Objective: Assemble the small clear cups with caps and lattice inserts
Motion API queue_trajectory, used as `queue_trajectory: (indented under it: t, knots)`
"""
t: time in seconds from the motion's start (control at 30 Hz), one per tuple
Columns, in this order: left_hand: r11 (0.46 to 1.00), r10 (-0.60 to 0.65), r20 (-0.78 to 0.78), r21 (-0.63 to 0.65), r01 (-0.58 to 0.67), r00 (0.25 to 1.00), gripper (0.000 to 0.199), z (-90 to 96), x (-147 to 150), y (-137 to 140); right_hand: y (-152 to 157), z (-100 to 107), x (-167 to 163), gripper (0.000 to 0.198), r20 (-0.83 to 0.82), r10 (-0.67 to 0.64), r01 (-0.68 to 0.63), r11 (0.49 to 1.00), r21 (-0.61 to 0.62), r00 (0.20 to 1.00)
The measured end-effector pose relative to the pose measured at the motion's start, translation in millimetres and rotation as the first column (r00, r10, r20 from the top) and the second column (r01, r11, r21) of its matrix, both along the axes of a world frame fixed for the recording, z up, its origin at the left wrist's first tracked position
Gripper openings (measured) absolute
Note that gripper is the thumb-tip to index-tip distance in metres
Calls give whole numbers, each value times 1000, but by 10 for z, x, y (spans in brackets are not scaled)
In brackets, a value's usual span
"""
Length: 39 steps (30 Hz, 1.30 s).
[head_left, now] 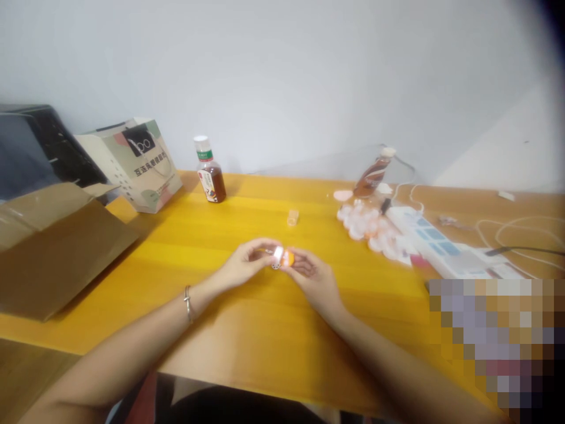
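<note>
My left hand [249, 262] and my right hand [315, 275] meet above the middle of the table. Between their fingertips is a small white-and-orange toy-like piece [288, 258], bright and partly blurred. My left fingers pinch its white side, where a small round dark-and-white part shows underneath. The fingers of my right hand close on the orange side. Whether it is one piece or two pressed together, I cannot tell. A little beyond the hands, a small pale orange block [293, 217] lies on the table.
An open cardboard box [66, 247] and a paper bag [136, 168] stand at left. A bottle of dark drink [212, 176] is behind. On the right are a tilted bottle [373, 175], a pile of pale rounded pieces [368, 227], a white power strip [424, 232] and cables.
</note>
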<state>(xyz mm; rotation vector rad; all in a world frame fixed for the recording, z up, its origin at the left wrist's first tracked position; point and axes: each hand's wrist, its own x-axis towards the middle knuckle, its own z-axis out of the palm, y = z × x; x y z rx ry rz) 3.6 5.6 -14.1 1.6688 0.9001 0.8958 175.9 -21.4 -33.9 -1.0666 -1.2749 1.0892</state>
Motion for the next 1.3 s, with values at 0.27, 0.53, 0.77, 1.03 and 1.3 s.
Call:
queue_trajectory:
  t: [0.27, 0.53, 0.77, 1.03, 1.3]
  knots:
    - [993, 35, -62, 115, -27, 997, 27, 40, 78, -90, 14, -76, 17, 32, 55, 34, -36, 998, 44, 998]
    - [961, 69, -202, 276, -10, 977, 26, 38, 30, -113, -3, -85, 18, 32, 92, 73, -78, 995, 57, 993]
    - [951, 54, -226, 309, 20, 973, 24, 9, -2, -86, -23, -90, 2, 29, 62, 86, -89, 995, 41, 994]
    - [932, 3, -273, 349, 96, 962, 28, 71, -44, -96, -51, -83, -6, 29, 63, 119, -120, 993, 7, 991]
    - [890, 53, -338, 443, 109, 940, 29, 103, -54, -125, -43, -43, -39, 28, -40, 134, -138, 984, -111, 990]
